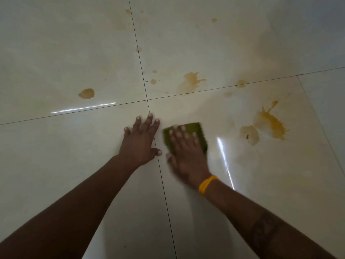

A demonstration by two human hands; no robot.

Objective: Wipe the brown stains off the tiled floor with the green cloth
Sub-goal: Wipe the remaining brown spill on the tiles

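My right hand (186, 152) lies flat on the green cloth (196, 128), pressing it to the cream tiled floor (56, 165); hand and cloth are motion-blurred. My left hand (141, 141) rests beside it, fingers spread flat on the tile across a grout line. Brown stains mark the floor: a large splash (272, 126) with a paler patch (249, 134) to the right of the cloth, a splash (190, 82) beyond it, and a round spot (86, 93) at the far left. Several small drops (153, 81) lie near the grout crossing.
Dark grout lines (147, 99) cross just beyond my left hand. A yellow band (206, 185) circles my right wrist. Bright light reflections streak the glossy tiles. Faint smaller stains (214, 20) dot the far tiles.
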